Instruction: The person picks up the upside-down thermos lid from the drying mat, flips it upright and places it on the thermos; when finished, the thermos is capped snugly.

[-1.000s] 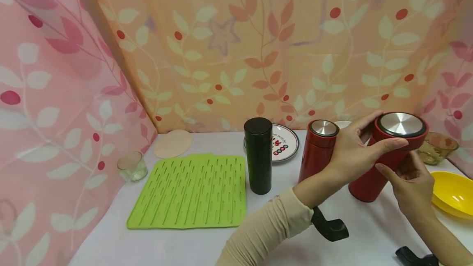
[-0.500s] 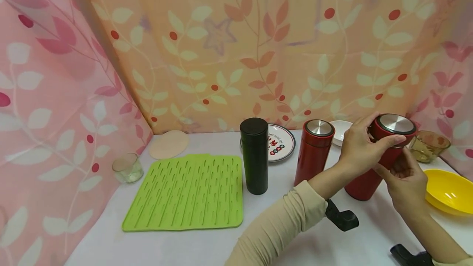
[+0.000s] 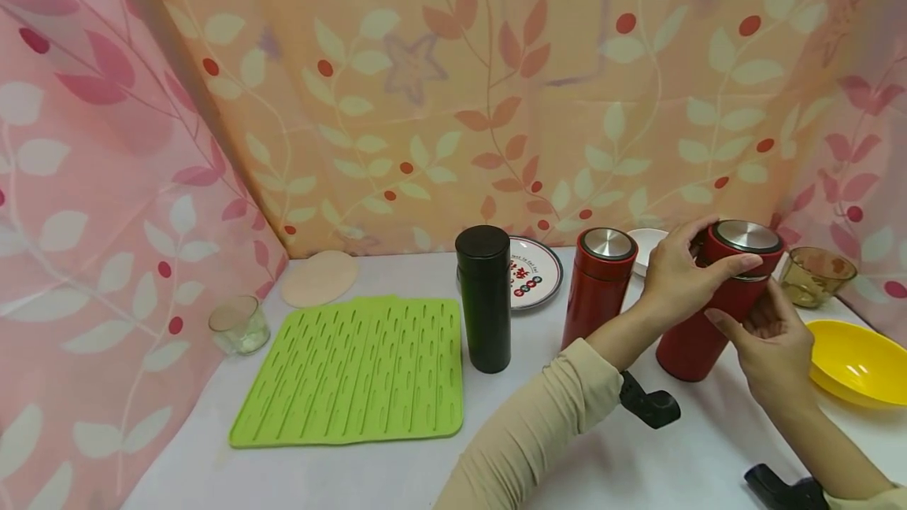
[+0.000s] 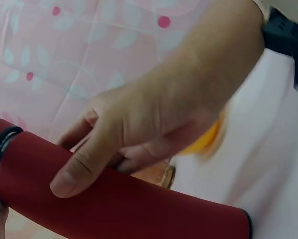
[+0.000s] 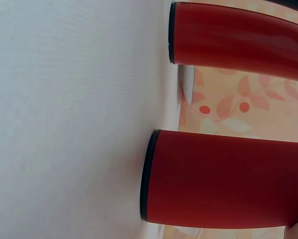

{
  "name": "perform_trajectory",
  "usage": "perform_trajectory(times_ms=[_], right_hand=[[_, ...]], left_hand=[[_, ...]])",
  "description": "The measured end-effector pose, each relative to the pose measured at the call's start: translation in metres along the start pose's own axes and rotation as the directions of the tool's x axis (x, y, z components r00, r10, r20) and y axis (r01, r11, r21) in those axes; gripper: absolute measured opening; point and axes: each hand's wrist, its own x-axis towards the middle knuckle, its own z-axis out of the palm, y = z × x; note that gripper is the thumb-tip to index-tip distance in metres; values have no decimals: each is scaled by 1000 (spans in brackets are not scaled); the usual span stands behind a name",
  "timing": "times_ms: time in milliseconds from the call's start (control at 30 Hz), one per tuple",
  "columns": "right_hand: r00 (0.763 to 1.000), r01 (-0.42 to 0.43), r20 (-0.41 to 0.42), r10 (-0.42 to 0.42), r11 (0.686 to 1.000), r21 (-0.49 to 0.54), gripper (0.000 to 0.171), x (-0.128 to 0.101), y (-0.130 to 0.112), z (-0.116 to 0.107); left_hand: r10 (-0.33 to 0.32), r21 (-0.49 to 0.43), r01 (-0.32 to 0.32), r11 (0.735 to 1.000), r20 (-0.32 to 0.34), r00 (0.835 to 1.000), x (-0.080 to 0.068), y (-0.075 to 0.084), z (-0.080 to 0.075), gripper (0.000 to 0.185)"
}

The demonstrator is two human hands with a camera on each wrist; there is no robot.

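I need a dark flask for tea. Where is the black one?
In the head view the black flask stands mid-table, between the green mat and the nearer red flask.

The head view looks forward and down across the table [image 3: 397,471] toward the curtain corner. The left wrist view sits close on the right hand [image 4: 153,124] and tilted red flask [image 4: 124,204]. The right wrist view, turned sideways, shares that red flask [image 5: 223,181].
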Motion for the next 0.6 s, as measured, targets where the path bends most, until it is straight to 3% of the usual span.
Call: perform_trajectory(times_ms=[167, 433, 600], right_hand=[[1000, 10, 0, -10, 1000, -7, 70, 0, 0, -1], [1000, 24, 5, -24, 1000, 4, 70, -3, 0, 1], [999, 37, 2, -37, 999, -2, 69, -2, -2, 2]], left_hand=[[10, 50, -10, 999, 2, 1000, -1, -1, 2, 53], [-25, 17, 27, 1000, -112, 993, -4, -1, 10, 63], [21, -20, -23, 1000, -86, 996, -2, -2, 8, 60]])
